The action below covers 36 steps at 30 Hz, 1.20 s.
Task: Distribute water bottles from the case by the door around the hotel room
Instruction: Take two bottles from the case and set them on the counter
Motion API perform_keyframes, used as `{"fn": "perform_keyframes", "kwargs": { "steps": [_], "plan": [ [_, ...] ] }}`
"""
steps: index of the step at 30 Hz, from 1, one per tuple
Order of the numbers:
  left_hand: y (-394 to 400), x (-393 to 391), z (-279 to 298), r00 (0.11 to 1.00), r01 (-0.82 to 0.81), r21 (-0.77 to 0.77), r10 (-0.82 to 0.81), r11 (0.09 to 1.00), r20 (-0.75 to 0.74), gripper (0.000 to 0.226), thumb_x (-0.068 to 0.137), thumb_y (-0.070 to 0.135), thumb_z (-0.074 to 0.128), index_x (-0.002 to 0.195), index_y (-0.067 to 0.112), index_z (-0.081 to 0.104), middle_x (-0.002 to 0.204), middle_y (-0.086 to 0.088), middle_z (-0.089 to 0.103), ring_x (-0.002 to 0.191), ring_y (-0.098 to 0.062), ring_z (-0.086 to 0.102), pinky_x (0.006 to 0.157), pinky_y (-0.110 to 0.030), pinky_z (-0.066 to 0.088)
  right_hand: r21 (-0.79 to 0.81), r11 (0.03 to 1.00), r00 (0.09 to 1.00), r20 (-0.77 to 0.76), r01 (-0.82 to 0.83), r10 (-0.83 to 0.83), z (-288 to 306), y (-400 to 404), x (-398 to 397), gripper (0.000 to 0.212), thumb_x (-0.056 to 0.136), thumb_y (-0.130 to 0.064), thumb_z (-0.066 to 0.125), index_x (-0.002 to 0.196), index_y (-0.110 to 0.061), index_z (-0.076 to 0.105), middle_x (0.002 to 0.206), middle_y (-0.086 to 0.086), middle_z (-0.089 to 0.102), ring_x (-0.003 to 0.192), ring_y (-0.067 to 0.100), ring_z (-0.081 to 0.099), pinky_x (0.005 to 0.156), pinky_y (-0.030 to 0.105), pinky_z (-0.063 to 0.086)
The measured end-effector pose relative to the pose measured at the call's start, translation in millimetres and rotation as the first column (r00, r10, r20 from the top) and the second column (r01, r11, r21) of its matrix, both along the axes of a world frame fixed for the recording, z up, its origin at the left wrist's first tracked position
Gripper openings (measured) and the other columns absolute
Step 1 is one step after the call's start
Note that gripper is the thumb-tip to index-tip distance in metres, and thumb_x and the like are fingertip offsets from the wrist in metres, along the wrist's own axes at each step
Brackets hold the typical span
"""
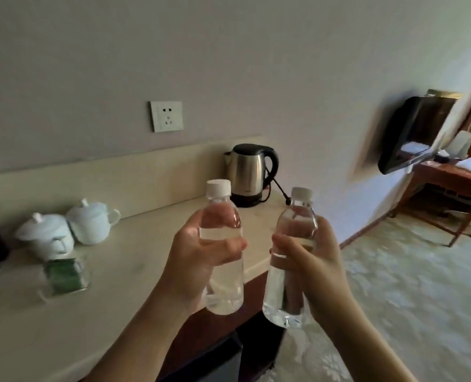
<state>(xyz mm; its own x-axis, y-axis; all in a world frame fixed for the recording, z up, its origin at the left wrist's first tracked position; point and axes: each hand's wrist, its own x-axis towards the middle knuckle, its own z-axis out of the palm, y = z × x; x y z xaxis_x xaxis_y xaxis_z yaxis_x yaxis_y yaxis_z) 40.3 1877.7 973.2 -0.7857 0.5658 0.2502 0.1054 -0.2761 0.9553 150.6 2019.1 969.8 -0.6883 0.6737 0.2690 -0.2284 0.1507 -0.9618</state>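
Nearest your lens: both forearms, rising from the bottom edge. Your left hand (198, 260) gripped the left bottle (223, 260) round its middle, thumb across the front, fingers curled behind. Your right hand (308, 260) clamped the right bottle (286, 285) the same way, thumb over the front, fingers wrapped behind. Both bottles clear, white-capped, held off any surface; left one upright, right one tilted with its cap leaning right. The two stood just beside each other, not touching.

Behind and left of your left fingers ran the cream countertop (135, 255). Its right-hand edge passed behind the left bottle, so that bottle's base hung past the edge, over the dark cabinet front (217, 334). Beyond your left fingertips, near the counter's far right corner: a steel kettle (249, 175) on its base, cord trailing off the edge. Well left of your left hand: two white lidded cups (69, 230), touching, and a clear tray with green packets (63, 274) in front of them. Bare counter lay between those and your left wrist.

Right of your right fingers, open patterned carpet (410, 285) stretched to a wooden desk (449, 183) and a wall-mounted television (410, 133), both blurred.
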Motion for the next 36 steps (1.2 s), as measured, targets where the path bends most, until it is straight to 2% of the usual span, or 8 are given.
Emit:
{"fn": "perform_keyframes", "kwargs": {
  "steps": [3,13,18,22,27,30,33,36],
  "plan": [
    [0.1,-34.1,-12.9,0.983,-0.18,-0.013,0.179,0.984,-0.047,0.041,0.065,0.014,0.08,0.102,0.022,0.064,0.094,0.004,0.069,0.079,-0.012,0.07,0.076,-0.034,0.058,0.108,0.992,0.998,0.009,-0.058,0.058,-14.1,9.1,-51.1,0.043,0.08,-0.012,0.077,0.113,-0.027,0.053,0.1,-0.006,0.065,0.081,0.016,0.072,0.072,0.04,0.062],
    [5.7,-140.1,-92.2,0.935,-0.353,-0.206,0.336,0.913,-0.114,0.065,0.051,0.033,0.082,0.112,0.027,0.058,0.089,0.019,0.071,0.082,0.003,0.065,0.073,-0.015,0.049,0.251,0.966,0.998,0.054,-0.053,0.041,-98.5,22.8,-188.5,0.07,0.076,-0.02,0.081,0.111,-0.06,0.035,0.105,-0.002,0.065,0.084,0.009,0.07,0.073,0.028,0.057],
    [5.8,-152.5,-121.3,0.939,-0.343,-0.253,0.324,0.905,-0.116,0.062,0.061,0.024,0.084,0.111,0.044,0.054,0.093,0.02,0.069,0.091,-0.001,0.065,0.083,-0.025,0.05,0.283,0.959,1.0,0.001,0.017,-0.018,-119.4,18.9,-203.8,0.072,0.073,-0.003,0.083,0.122,-0.029,0.037,0.104,-0.018,0.051,0.088,-0.018,0.058,0.073,0.003,0.045],
    [10.5,-153.8,-130.0,0.943,-0.328,-0.208,0.306,0.922,-0.13,0.067,0.062,0.024,0.084,0.116,0.044,0.05,0.097,0.007,0.066,0.093,-0.009,0.067,0.085,-0.029,0.052,0.312,0.949,0.998,0.037,0.044,-0.059,-137.0,23.6,-206.0,0.082,0.072,-0.014,0.086,0.128,-0.042,0.033,0.118,-0.036,0.043,0.106,0.013,0.058,0.09,0.035,0.053],
    [13.8,-142.5,-150.3,0.888,-0.457,-0.344,0.403,0.82,-0.219,0.089,0.051,0.041,0.092,0.116,0.055,0.033,0.111,0.01,0.063,0.1,-0.006,0.064,0.08,-0.022,0.052,0.336,0.934,0.991,0.098,-0.12,0.092,-147.3,38.0,-196.3,0.091,0.072,-0.006,0.083,0.142,-0.024,0.027,0.13,-0.019,0.043,0.113,-0.01,0.052,0.093,0.012,0.044],
    [11.6,-140.1,-155.2,0.777,-0.629,-0.45,0.482,0.635,-0.405,0.089,0.047,0.051,0.091,0.116,0.044,0.034,0.105,0.01,0.065,0.094,-0.008,0.064,0.072,-0.021,0.048,0.3,0.905,0.934,0.284,-0.302,0.218,-161.3,60.2,-187.7,0.071,0.073,-0.005,0.08,0.13,-0.026,0.043,0.111,-0.022,0.063,0.103,0.004,0.063,0.084,0.019,0.049],
    [6.7,-148.9,-154.5,0.825,-0.565,-0.469,0.452,0.679,-0.34,0.081,0.048,0.052,0.088,0.114,0.042,0.041,0.105,0.011,0.068,0.094,-0.009,0.067,0.08,-0.033,0.055,0.321,0.866,0.875,0.427,-0.384,0.229,-163.9,72.5,-187.0,0.044,0.072,-0.016,0.083,0.099,-0.031,0.052,0.09,-0.015,0.07,0.086,0.003,0.066,0.069,0.02,0.049],
    [-3.2,-169.9,-154.3,0.893,-0.45,-0.469,0.375,0.76,-0.248,0.074,0.052,0.042,0.09,0.115,0.043,0.05,0.107,0.007,0.068,0.098,-0.009,0.067,0.088,-0.04,0.055,0.363,0.827,0.837,0.504,-0.428,0.212,-159.1,73.3,-199.8,0.05,0.071,-0.031,0.084,0.105,-0.034,0.048,0.096,-0.014,0.067,0.084,0.003,0.063,0.072,0.027,0.05]
  ]
}}
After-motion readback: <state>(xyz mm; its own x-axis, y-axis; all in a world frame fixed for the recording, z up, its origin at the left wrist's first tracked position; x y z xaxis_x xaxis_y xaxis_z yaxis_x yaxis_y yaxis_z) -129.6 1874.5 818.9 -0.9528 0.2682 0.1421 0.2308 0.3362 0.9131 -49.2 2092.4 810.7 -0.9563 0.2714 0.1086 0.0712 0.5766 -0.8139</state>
